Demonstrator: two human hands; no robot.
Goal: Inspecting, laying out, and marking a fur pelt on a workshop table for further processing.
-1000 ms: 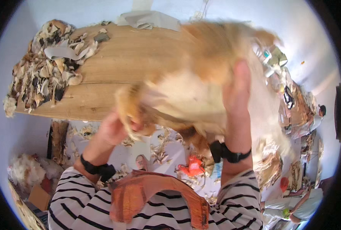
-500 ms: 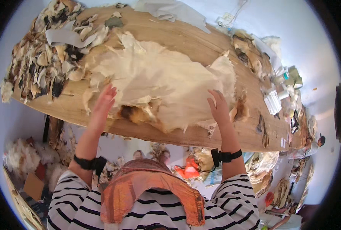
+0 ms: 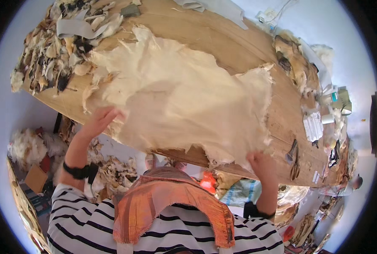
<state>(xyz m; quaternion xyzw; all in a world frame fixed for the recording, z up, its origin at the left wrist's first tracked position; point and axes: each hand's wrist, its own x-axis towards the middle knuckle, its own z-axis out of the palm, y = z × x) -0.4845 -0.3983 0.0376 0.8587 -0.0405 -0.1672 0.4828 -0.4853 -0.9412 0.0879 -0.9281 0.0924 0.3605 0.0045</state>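
Observation:
A pale animal hide point(image 3: 175, 89) lies spread on the brown wooden table point(image 3: 222, 38), skin side up, its edges ragged with bits of fur. My left hand point(image 3: 101, 120) is closed at the hide's near left edge, fingertips slightly blurred. At the near right corner, my right hand point(image 3: 262, 166) is closed on the hide's edge. Between my hands the near edge hangs close to the table's front edge. The shadowed middle of the hide is smeared by motion.
Fur and hide scraps point(image 3: 52, 55) heap up at the far left. Dark scissors point(image 3: 294, 158) lie right of the hide. Furry pelts point(image 3: 292, 59) and a white ribbed object point(image 3: 313, 127) sit along the right side. Below the table are more scraps point(image 3: 116, 175). Another person point(image 3: 349, 186) is at far right.
Both hands went from open above the hide to closed at its near edge, moving apart and toward me. The near edge has come closer, and its brown fur patches no longer show.

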